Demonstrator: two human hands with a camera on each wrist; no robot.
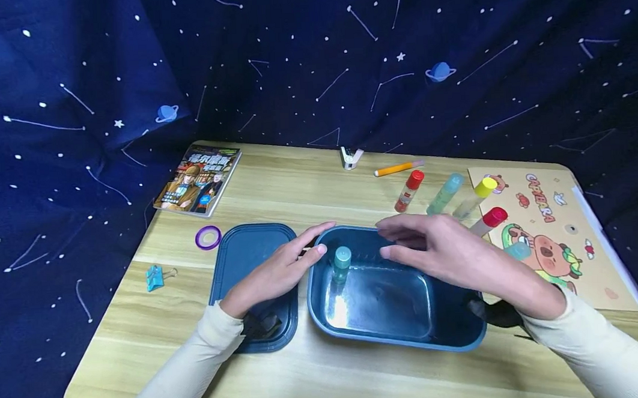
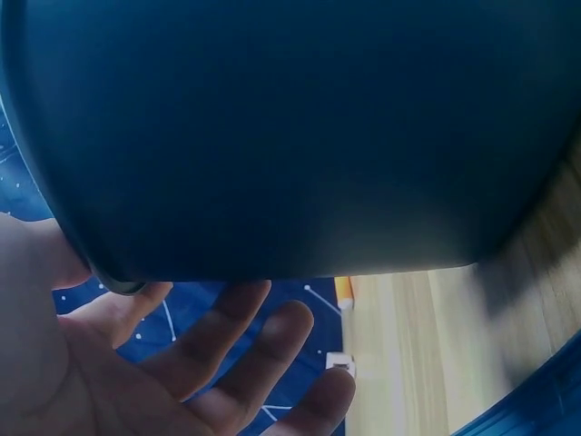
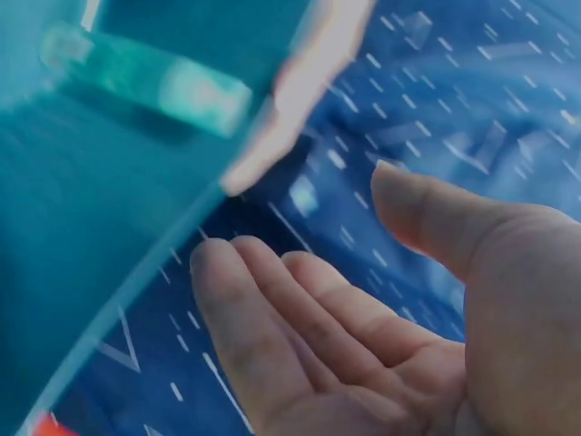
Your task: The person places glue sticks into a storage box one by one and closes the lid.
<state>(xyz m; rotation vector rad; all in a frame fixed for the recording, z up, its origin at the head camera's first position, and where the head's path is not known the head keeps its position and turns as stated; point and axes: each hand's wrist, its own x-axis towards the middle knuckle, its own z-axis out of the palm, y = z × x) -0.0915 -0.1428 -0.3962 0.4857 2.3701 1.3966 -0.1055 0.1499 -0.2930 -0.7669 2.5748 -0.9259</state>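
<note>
My left hand (image 1: 276,270) holds the dark blue plastic box (image 1: 397,339) at its left end. Its thumb lies over the rim, and its fingers spread along the outside wall, as the left wrist view shows. Inside the box, near the left end, a slim clear glue bottle with a teal cap (image 1: 342,261) stands upright. Over the box's far right side is my right hand (image 1: 446,240), empty, thumb apart from its loosely bent fingers. The right wrist view is blurred; there the fingers (image 3: 309,318) hold nothing beside the box rim.
Several similar bottles stand right of the box, including a red one (image 1: 409,191), a teal one (image 1: 445,193) and a yellow-capped one (image 1: 476,198). A capybara folder (image 1: 547,211), box lid (image 1: 253,244), book (image 1: 199,178), tape roll (image 1: 208,237), binder clip (image 1: 155,278) and orange pen (image 1: 395,169) lie around.
</note>
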